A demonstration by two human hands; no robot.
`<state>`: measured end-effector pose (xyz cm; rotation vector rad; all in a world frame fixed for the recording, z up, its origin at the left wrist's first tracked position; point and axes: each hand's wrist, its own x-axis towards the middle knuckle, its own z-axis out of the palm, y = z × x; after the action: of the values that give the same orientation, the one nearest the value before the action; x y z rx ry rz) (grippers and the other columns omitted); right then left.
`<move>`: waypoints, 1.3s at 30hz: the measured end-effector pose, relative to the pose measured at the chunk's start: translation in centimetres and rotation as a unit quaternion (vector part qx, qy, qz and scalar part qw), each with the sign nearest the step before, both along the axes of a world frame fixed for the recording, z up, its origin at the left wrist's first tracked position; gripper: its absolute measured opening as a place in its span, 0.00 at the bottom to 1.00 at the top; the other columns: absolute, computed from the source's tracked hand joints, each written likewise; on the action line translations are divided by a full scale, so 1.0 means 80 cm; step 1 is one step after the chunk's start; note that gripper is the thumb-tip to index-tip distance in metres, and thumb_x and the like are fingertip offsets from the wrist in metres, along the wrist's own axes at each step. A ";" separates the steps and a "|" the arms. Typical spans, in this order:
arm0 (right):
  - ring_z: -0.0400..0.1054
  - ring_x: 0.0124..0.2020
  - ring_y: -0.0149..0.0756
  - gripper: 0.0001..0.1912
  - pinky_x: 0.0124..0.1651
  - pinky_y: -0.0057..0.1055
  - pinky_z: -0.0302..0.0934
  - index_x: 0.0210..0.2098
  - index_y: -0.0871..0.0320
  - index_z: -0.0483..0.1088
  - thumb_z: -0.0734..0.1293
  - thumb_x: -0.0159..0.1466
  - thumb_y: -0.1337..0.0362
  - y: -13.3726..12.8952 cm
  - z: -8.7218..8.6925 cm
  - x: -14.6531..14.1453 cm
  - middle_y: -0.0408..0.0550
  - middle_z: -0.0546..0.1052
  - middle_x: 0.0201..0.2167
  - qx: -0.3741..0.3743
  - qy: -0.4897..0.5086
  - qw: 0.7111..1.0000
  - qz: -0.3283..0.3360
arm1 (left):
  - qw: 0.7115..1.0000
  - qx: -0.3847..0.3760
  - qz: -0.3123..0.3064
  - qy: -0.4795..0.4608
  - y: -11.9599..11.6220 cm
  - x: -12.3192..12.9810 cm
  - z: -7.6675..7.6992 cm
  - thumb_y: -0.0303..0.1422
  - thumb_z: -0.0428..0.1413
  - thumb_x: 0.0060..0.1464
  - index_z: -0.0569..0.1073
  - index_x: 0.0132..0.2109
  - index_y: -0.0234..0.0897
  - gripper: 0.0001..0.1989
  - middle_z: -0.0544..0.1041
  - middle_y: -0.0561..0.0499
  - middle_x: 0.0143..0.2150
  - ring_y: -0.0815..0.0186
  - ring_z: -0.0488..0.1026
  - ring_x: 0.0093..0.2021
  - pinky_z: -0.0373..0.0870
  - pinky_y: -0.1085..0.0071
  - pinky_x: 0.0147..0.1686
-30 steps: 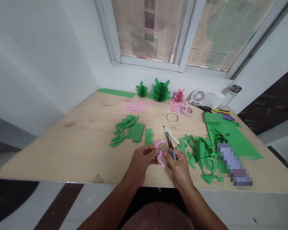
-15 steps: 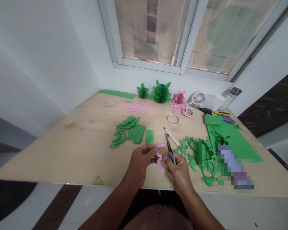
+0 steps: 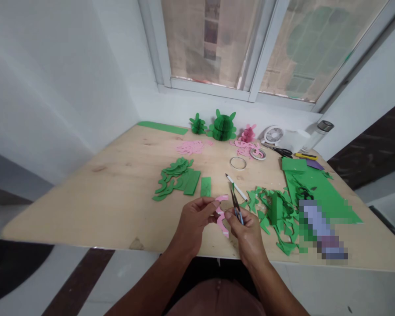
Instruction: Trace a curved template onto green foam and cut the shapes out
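Note:
Near the front edge of the table, my left hand pinches a curved pink paper cutout between thumb and fingers. My right hand is closed around a pair of scissors, blades pointing away from me, handles partly hidden by the fingers. The right thumb and forefinger also touch the pink cutout's right side. Behind the hands lie a small green paper rectangle and a white pen. To the left is a pile of curved green cutouts.
Green scraps lie to the right, beside a green sheet and a pixelated area. Pink cutouts, a ring, a tape roll, paper figures, a fan and a bottle stand farther back.
The view has shifted slightly. Both hands keep their grip on the pink cutout and the scissors, with only a small shift of the right fingers and scissors.

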<state>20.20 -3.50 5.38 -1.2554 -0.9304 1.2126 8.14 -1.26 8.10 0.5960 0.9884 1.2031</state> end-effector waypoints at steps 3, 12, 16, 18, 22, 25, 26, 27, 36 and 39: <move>0.39 0.17 0.22 0.13 0.17 0.22 0.36 0.24 0.61 0.70 0.70 0.54 0.57 -0.002 0.001 0.001 0.34 0.53 0.15 0.004 0.023 1.000 0.004 | 1.000 0.002 0.003 -0.003 0.000 -0.001 -0.001 0.32 0.65 0.37 0.76 0.25 0.32 0.07 0.73 0.53 0.21 0.72 0.67 0.23 0.67 0.75 0.26; 0.40 0.17 0.22 0.13 0.17 0.22 0.37 0.22 0.61 0.69 0.71 0.53 0.58 0.000 -0.001 0.001 0.35 0.54 0.16 0.000 0.018 1.000 -0.005 | 1.000 0.000 0.009 -0.012 0.003 0.001 0.001 0.30 0.64 0.37 0.76 0.24 0.32 0.06 0.72 0.54 0.20 0.73 0.66 0.22 0.68 0.75 0.26; 0.40 0.17 0.22 0.12 0.18 0.22 0.36 0.22 0.61 0.69 0.71 0.53 0.58 0.001 -0.002 0.001 0.34 0.54 0.15 -0.003 0.022 1.000 -0.011 | 1.000 -0.006 -0.002 -0.015 0.002 -0.001 0.000 0.31 0.64 0.37 0.76 0.24 0.32 0.07 0.73 0.53 0.21 0.71 0.67 0.23 0.68 0.74 0.26; 0.40 0.17 0.22 0.12 0.18 0.23 0.36 0.22 0.61 0.70 0.71 0.52 0.58 0.002 -0.002 0.002 0.34 0.54 0.15 -0.003 0.028 0.999 -0.020 | 1.000 -0.012 -0.012 -0.009 0.000 -0.002 -0.001 0.32 0.64 0.38 0.76 0.25 0.32 0.07 0.73 0.52 0.21 0.71 0.68 0.23 0.68 0.73 0.27; 0.40 0.17 0.22 0.12 0.18 0.23 0.36 0.22 0.61 0.70 0.72 0.52 0.59 0.002 -0.002 0.002 0.35 0.55 0.16 0.000 0.037 0.999 -0.028 | 0.999 -0.024 -0.028 0.012 -0.008 -0.002 -0.004 0.33 0.64 0.39 0.76 0.26 0.32 0.08 0.75 0.51 0.22 0.70 0.69 0.23 0.67 0.73 0.26; 0.40 0.17 0.22 0.13 0.18 0.23 0.35 0.21 0.61 0.69 0.72 0.51 0.59 0.002 -0.002 0.002 0.35 0.55 0.16 0.003 0.036 0.999 -0.025 | 0.999 -0.019 -0.026 0.026 -0.010 0.000 -0.005 0.34 0.64 0.39 0.76 0.25 0.32 0.08 0.74 0.51 0.21 0.71 0.68 0.22 0.66 0.73 0.26; 0.40 0.17 0.22 0.13 0.18 0.24 0.35 0.21 0.61 0.68 0.72 0.51 0.59 0.002 -0.002 0.001 0.35 0.55 0.15 0.002 0.035 0.999 -0.024 | 0.999 -0.015 -0.023 0.029 -0.010 0.000 -0.006 0.34 0.64 0.39 0.75 0.24 0.32 0.09 0.74 0.52 0.21 0.71 0.67 0.22 0.66 0.73 0.26; 0.40 0.17 0.22 0.13 0.17 0.24 0.35 0.21 0.61 0.68 0.72 0.51 0.58 0.002 -0.001 0.001 0.35 0.55 0.15 0.001 0.035 0.999 -0.025 | 0.999 -0.012 -0.021 0.031 -0.010 0.000 -0.006 0.34 0.64 0.39 0.75 0.24 0.32 0.09 0.74 0.52 0.21 0.71 0.67 0.22 0.66 0.73 0.26; 0.41 0.16 0.22 0.13 0.18 0.24 0.35 0.23 0.61 0.69 0.72 0.50 0.57 0.003 0.005 -0.001 0.33 0.54 0.13 -0.024 0.047 0.998 -0.026 | 1.000 -0.013 -0.016 0.022 -0.006 0.000 -0.008 0.33 0.64 0.38 0.75 0.23 0.32 0.08 0.74 0.52 0.20 0.72 0.67 0.21 0.66 0.73 0.26; 0.40 0.16 0.22 0.14 0.18 0.24 0.34 0.23 0.61 0.69 0.72 0.49 0.56 0.005 0.003 -0.001 0.32 0.54 0.13 -0.032 0.057 0.998 -0.025 | 0.999 -0.011 -0.022 0.028 -0.004 -0.002 -0.008 0.33 0.64 0.38 0.75 0.23 0.32 0.08 0.73 0.53 0.20 0.72 0.66 0.20 0.65 0.74 0.24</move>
<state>20.12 -3.10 5.66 -1.2399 -0.7788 1.2699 8.01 -1.55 7.44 0.6334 1.0300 1.1401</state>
